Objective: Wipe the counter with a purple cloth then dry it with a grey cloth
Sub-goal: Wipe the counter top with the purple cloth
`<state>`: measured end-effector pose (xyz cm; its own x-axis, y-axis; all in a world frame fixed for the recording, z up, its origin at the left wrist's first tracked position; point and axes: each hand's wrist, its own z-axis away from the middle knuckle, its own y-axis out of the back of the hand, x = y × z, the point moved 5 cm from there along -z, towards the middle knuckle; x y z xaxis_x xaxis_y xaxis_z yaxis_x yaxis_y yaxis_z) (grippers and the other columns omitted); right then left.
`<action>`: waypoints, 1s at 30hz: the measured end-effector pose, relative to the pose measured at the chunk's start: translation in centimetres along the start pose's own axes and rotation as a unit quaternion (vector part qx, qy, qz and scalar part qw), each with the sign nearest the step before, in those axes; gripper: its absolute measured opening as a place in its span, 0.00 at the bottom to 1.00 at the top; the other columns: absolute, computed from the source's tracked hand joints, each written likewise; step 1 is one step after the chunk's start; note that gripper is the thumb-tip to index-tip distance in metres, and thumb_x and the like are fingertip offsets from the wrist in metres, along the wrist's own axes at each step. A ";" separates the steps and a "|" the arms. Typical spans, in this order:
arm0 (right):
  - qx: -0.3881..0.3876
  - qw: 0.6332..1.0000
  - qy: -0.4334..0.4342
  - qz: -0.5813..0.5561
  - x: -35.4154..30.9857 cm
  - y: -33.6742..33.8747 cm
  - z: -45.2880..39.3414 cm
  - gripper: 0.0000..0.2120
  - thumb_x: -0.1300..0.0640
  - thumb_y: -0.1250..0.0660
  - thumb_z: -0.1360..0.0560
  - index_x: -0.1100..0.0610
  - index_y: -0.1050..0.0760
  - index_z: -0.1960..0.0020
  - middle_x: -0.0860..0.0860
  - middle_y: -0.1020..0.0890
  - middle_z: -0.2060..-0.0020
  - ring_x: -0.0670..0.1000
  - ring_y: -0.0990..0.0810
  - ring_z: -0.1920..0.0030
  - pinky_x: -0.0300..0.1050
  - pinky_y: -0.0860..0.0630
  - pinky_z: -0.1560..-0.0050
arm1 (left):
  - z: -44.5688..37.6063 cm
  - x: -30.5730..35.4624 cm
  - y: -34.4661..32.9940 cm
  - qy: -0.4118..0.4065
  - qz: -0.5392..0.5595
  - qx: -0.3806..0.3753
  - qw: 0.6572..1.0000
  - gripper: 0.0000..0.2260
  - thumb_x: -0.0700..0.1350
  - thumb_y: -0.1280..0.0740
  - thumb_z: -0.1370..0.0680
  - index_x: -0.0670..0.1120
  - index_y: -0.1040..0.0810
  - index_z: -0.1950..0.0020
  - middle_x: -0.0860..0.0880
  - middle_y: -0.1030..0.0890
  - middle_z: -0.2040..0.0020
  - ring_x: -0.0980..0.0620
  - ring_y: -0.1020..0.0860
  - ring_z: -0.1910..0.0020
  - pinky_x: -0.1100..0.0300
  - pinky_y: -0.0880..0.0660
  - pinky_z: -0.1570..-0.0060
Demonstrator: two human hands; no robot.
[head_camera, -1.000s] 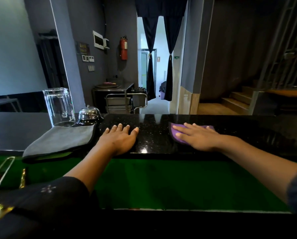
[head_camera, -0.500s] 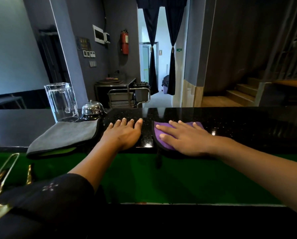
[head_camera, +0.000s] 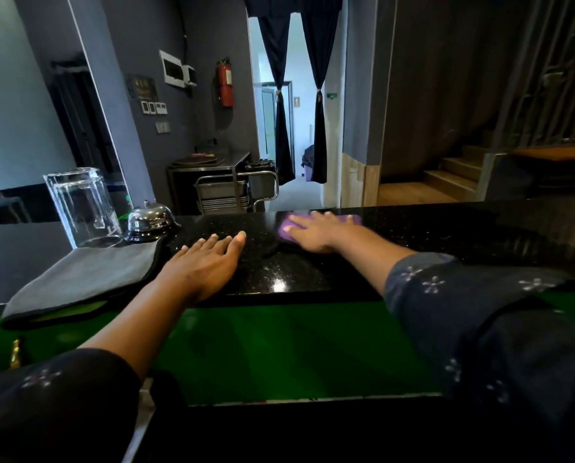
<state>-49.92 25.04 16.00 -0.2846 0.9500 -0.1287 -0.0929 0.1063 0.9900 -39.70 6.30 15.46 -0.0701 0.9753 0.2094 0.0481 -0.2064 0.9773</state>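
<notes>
I'm pressing my right hand [head_camera: 316, 232] flat, fingers straight, on the purple cloth [head_camera: 353, 218] near the far edge of the black counter [head_camera: 446, 235]. My left hand [head_camera: 209, 262] is lying flat on the counter too — gripping nothing. The grey cloth [head_camera: 89, 275] is sitting folded just to its left, and behind it a clear glass jar [head_camera: 80, 205] is standing beside a bell [head_camera: 151, 220] — can't tell if anything's in it.

A purple cloth [head_camera: 316, 222] is lying near the far edge of the black, white-speckled counter [head_camera: 279, 272]. A grey cloth [head_camera: 85, 279] with dark trim is draping over the counter's near edge, showing green beneath. Dark sleeves [head_camera: 480, 312] are showing pale flower prints. A silver bell [head_camera: 151, 219] is shining.
</notes>
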 end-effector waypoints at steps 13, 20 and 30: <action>0.013 0.995 -0.096 -0.001 8.2 1.2 7.1 0.28 0.36 0.58 0.20 0.41 0.56 0.22 0.55 0.55 0.21 0.61 0.56 0.23 0.68 0.60 0.28 | 0.0 0.4 0.3 0.036 -0.021 0.008 0.999 0.32 0.67 0.61 0.23 0.53 0.49 0.22 0.47 0.50 0.21 0.48 0.51 0.23 0.47 0.55 0.26; -0.004 1.000 0.013 -0.003 8.3 0.0 14.6 0.27 0.33 0.58 0.22 0.36 0.55 0.23 0.48 0.55 0.21 0.55 0.56 0.22 0.64 0.61 0.28 | 1.8 3.4 1.5 0.032 -0.072 -0.009 0.997 0.39 0.71 0.61 0.27 0.51 0.45 0.22 0.45 0.46 0.22 0.46 0.48 0.23 0.42 0.54 0.27; -0.005 0.995 -0.100 -0.028 19.5 2.2 13.1 0.28 0.35 0.57 0.21 0.40 0.56 0.23 0.51 0.55 0.21 0.57 0.56 0.22 0.64 0.59 0.28 | 1.1 21.4 -1.7 -0.117 -0.044 -0.018 0.992 0.37 0.70 0.59 0.26 0.51 0.45 0.23 0.46 0.45 0.22 0.47 0.48 0.23 0.41 0.54 0.27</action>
<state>-43.20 47.59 16.43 -0.0832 0.9821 -0.1689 -0.1123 0.1592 0.9808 -40.18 27.59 18.27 0.1606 0.9804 0.1141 0.0153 -0.1181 0.9929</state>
